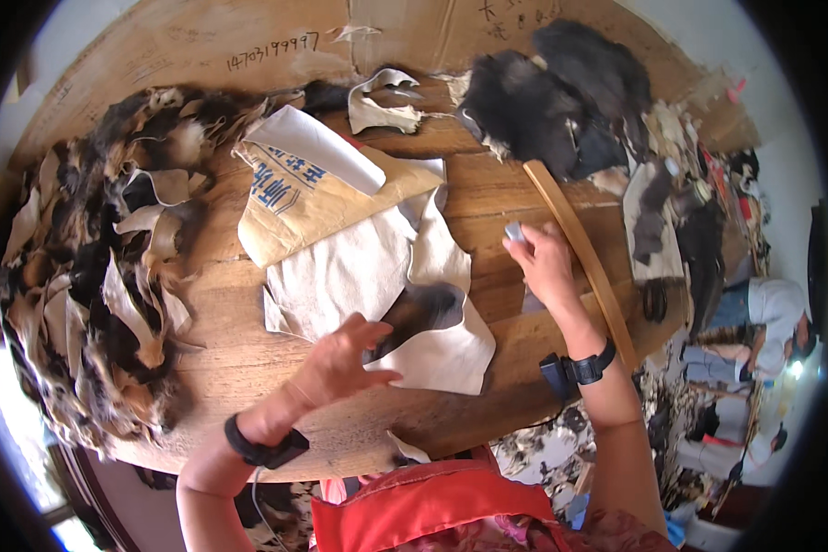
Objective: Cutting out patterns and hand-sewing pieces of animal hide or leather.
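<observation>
Near the middle of the wooden table, my left hand (340,361) is open with thumb and fingers apart, holding nothing. It is beside a pale hide piece (442,354) whose folded part bares dark fur (423,317). Whether the fingertips touch the hide, I cannot tell. Further right, my right hand (546,265) pinches a small grey, metal-looking piece (515,232) above the boards. A larger off-white hide (340,271) lies flat in the middle. On its far part rests a tan paper sheet (317,216) with blue print and a folded-over white flap (317,147).
A wooden strip (584,262) lies right of my right hand. Fur scraps (92,304) heap along the left edge; black pelts (534,106) lie at the far right. Cardboard (248,37) borders the far side. Scraps (552,455) cover the floor. Other people (764,317) are at right.
</observation>
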The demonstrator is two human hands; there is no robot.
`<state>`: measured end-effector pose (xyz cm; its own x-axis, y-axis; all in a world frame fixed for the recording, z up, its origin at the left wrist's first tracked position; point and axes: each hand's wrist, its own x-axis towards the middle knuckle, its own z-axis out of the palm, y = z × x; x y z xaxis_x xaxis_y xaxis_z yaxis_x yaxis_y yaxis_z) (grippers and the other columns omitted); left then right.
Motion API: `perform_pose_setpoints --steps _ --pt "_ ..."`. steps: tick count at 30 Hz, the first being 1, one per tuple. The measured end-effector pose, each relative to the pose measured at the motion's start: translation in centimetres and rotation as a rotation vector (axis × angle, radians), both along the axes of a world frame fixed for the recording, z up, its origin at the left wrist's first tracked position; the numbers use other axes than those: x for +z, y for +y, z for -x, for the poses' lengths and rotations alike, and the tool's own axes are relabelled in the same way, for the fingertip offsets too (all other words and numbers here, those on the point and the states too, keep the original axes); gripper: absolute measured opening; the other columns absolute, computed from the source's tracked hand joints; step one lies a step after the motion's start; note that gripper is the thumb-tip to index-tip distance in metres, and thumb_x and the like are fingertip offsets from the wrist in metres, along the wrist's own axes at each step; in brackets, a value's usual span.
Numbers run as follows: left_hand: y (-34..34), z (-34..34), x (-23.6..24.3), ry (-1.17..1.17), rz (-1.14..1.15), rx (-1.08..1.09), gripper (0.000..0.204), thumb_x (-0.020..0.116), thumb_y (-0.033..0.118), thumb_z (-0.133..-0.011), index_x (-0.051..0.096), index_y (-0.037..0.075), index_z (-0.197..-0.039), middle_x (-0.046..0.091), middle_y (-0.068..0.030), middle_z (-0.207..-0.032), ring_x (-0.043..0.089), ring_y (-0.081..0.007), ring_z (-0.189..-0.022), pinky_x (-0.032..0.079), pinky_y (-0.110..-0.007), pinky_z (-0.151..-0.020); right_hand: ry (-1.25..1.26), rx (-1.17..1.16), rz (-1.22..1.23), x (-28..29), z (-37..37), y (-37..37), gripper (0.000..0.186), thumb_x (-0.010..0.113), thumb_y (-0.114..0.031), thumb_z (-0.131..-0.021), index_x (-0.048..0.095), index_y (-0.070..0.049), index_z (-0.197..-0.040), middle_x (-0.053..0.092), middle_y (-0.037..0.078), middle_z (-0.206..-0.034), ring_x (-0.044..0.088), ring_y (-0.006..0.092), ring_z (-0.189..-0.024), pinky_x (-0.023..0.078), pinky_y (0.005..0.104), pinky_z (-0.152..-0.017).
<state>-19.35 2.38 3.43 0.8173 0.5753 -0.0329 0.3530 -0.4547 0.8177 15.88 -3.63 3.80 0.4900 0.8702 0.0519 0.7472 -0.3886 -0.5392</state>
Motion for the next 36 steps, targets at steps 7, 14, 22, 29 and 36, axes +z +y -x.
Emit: perform_pose_setpoints --steps 7,14,22,29,36 --pt "-4.9 -0.1 -1.2 0.116 -0.087 0.214 0.026 0.083 0.018 -0.073 0.066 0.005 -0.087 0.06 -0.0118 -0.091 0.062 -0.0309 -0.091 0.048 -0.04 -0.084 -0.369 0.219 -0.035 -4.2 -2.6 0.0 0.042 0.074 -0.026 -0.088 0.066 -0.015 -0.127 0.056 0.02 -0.102 0.061 0.0394 -0.087 0.051 0.0473 -0.076" --pt "-7.7 4.1 -0.1 0.274 0.121 0.573 0.018 0.079 0.013 -0.076 0.068 0.005 -0.087 0.064 -0.0107 -0.09 0.064 -0.0267 -0.077 0.049 -0.038 -0.073 -0.054 0.363 -0.073 -1.7 2.7 4.9 0.037 0.073 -0.038 -0.089 0.067 -0.002 -0.099 0.065 0.015 -0.096 0.061 0.0282 -0.082 0.051 0.0405 -0.071" --pt "-8.4 7.7 0.7 0.327 0.275 0.512 0.013 0.081 0.016 -0.076 0.076 0.006 -0.084 0.061 -0.01 -0.087 0.064 -0.0242 -0.077 0.051 -0.034 -0.071 0.387 0.374 0.249 -0.8 0.8 4.9 0.008 0.072 -0.01 -0.084 0.07 -0.002 -0.085 0.063 0.005 -0.07 0.056 0.0121 -0.065 0.044 0.0308 -0.058" --pt "-4.8 0.4 -0.9 0.173 0.057 0.539 0.019 0.08 0.015 -0.076 0.072 0.005 -0.089 0.06 -0.011 -0.086 0.062 -0.0287 -0.08 0.049 -0.038 -0.073 -0.089 0.198 0.048 0.0 -2.6 8.4 0.023 0.075 -0.013 -0.083 0.066 0.0 -0.1 0.065 0.02 -0.09 0.065 0.0303 -0.082 0.051 0.0383 -0.071" --pt "-6.3 2.9 -1.1 0.237 -0.328 0.673 0.029 0.082 0.021 -0.073 0.063 0.007 -0.091 0.058 -0.01 -0.092 0.057 -0.0312 -0.09 0.041 -0.042 -0.08 -0.257 0.339 -0.037 -3.1 4.8 3.4 0.054 0.06 -0.023 -0.097 0.044 0.006 -0.14 0.044 0.028 -0.143 0.047 0.0416 -0.13 0.041 0.0477 -0.108"
